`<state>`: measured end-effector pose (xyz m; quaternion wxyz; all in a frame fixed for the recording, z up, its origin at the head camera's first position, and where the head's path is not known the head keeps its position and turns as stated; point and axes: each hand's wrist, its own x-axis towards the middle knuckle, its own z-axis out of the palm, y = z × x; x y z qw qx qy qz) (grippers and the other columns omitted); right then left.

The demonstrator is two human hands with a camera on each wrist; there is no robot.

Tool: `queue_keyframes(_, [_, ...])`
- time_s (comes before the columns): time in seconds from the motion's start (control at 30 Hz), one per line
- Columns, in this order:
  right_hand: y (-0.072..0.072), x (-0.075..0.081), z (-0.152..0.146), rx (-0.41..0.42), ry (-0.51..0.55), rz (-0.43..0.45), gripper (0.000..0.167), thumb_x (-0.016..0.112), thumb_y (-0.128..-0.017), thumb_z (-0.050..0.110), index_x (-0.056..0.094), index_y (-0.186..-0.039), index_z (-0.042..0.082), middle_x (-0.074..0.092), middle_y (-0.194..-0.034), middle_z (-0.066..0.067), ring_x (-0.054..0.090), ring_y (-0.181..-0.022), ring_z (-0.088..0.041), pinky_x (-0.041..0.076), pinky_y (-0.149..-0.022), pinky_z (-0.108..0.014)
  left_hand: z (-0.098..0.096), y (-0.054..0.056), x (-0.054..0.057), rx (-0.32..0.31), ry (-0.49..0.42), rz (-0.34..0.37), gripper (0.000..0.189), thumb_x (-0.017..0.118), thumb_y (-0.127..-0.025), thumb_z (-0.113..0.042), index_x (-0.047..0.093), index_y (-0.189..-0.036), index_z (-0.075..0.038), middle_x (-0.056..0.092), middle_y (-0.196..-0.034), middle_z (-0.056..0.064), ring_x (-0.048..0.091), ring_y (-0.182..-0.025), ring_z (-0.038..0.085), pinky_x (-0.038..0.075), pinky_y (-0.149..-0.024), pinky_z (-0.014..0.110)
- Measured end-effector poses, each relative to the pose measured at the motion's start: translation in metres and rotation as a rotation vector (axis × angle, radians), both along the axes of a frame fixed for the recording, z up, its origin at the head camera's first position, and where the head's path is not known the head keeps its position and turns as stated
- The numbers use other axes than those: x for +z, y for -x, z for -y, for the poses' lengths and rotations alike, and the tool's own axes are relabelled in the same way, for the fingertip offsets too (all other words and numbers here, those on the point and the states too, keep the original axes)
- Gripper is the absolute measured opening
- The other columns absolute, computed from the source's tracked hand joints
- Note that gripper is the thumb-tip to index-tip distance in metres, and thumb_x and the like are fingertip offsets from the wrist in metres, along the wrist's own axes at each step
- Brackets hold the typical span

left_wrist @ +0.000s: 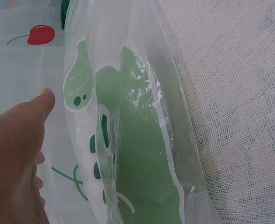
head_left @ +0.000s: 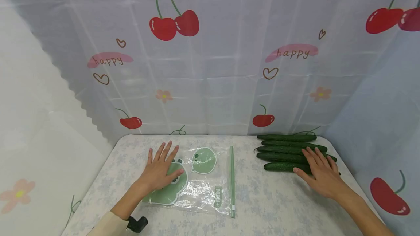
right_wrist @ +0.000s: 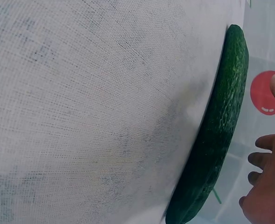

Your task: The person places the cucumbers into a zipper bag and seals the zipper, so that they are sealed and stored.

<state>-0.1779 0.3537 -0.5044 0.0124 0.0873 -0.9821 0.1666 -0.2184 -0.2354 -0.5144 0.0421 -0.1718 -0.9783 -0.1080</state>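
Observation:
A clear zip bag (head_left: 203, 188) printed with green cartoon shapes lies flat on the left half of the table, its green zip strip (head_left: 232, 177) on the right side. Over its left part is my left hand (head_left: 159, 172), fingers spread and straight; the left wrist view shows the thumb (left_wrist: 45, 102) apart from the plastic. Several dark green cucumbers (head_left: 279, 157) lie side by side at the back right. My right hand (head_left: 323, 179) is over their right ends with extended fingers. The nearest cucumber (right_wrist: 216, 130) fills the right wrist view's right side; contact with it cannot be told.
A pale patterned cloth (head_left: 262, 203) covers the table. Behind it hangs a curtain (head_left: 226, 83) with cherries and the word "happy". A black object (head_left: 139, 224) shows beside the left sleeve (head_left: 109, 225) at the front.

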Motion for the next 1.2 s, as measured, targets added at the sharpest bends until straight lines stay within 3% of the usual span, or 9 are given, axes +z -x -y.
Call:
queue_keyframes(0.17, [-0.002, -0.001, 0.002, 0.003, 0.016, 0.011, 0.095, 0.054, -0.108, 0.061, 0.018, -0.172, 0.002, 0.019, -0.177, -0.029, 0.003, -0.166, -0.051, 0.005, -0.122, -0.082, -0.001, -0.001, -0.002, -0.010, -0.004, -0.003, 0.093, 0.063, -0.100, -0.065, 0.028, -0.173, -0.018, 0.016, -0.182, 0.015, 0.012, -0.169, 0.044, 0.003, -0.129, 0.079])
queue_keyframes(0.37, [0.002, 0.002, 0.007, 0.018, 0.019, 0.017, 0.094, 0.053, -0.108, 0.061, 0.017, -0.172, 0.002, 0.020, -0.177, -0.029, 0.004, -0.166, -0.052, 0.005, -0.122, -0.083, -0.006, -0.001, -0.001, -0.043, -0.070, -0.040, 0.091, 0.068, -0.100, -0.058, 0.032, -0.171, -0.015, 0.022, -0.180, 0.020, 0.016, -0.167, 0.048, 0.005, -0.127, 0.082])
queue_keyframes(0.6, [0.009, -0.001, 0.023, 0.044, 0.051, 0.001, 0.093, 0.057, -0.107, 0.060, 0.022, -0.172, 0.004, 0.025, -0.175, -0.029, 0.009, -0.165, -0.053, 0.008, -0.122, -0.082, -0.022, 0.000, -0.006, -0.059, -0.095, -0.003, 0.088, 0.067, -0.102, -0.056, 0.032, -0.171, -0.013, 0.021, -0.180, 0.021, 0.017, -0.166, 0.049, 0.008, -0.127, 0.081])
queue_keyframes(0.73, [0.013, -0.006, 0.038, 0.075, 0.070, -0.033, 0.090, 0.060, -0.106, 0.058, 0.028, -0.170, 0.003, 0.029, -0.174, -0.028, 0.013, -0.164, -0.053, 0.010, -0.122, -0.081, -0.043, -0.001, -0.007, -0.035, -0.087, 0.014, 0.085, 0.069, -0.101, -0.053, 0.037, -0.169, -0.012, 0.028, -0.178, 0.021, 0.023, -0.165, 0.048, 0.016, -0.129, 0.076])
queue_keyframes(0.87, [0.017, -0.010, 0.054, 0.113, 0.093, -0.069, 0.084, 0.063, -0.106, 0.053, 0.035, -0.167, 0.003, 0.035, -0.172, -0.026, 0.017, -0.162, -0.053, 0.012, -0.122, -0.080, -0.072, -0.002, -0.006, -0.031, -0.092, 0.048, 0.082, 0.068, -0.102, -0.055, 0.039, -0.168, -0.014, 0.035, -0.176, 0.018, 0.032, -0.163, 0.044, 0.032, -0.128, 0.068])
queue_keyframes(1.03, [0.022, -0.013, 0.075, 0.169, 0.122, -0.119, 0.075, 0.068, -0.105, 0.046, 0.044, -0.162, 0.004, 0.044, -0.166, -0.025, 0.023, -0.159, -0.053, 0.018, -0.121, -0.079, -0.107, -0.006, -0.005, -0.089, -0.147, 0.053, 0.074, 0.069, -0.102, -0.053, 0.048, -0.163, -0.016, 0.049, -0.166, 0.015, 0.049, -0.151, 0.040, 0.054, -0.109, 0.063])
queue_keyframes(1.2, [0.027, -0.016, 0.092, 0.205, 0.160, -0.124, 0.070, 0.070, -0.104, 0.042, 0.048, -0.160, 0.007, 0.049, -0.163, -0.022, 0.026, -0.159, -0.051, 0.020, -0.121, -0.079, -0.137, -0.009, -0.006, -0.124, -0.152, 0.057, 0.068, 0.069, -0.102, -0.053, 0.052, -0.160, -0.021, 0.059, -0.148, 0.008, 0.059, -0.132, 0.028, 0.061, -0.089, 0.051])
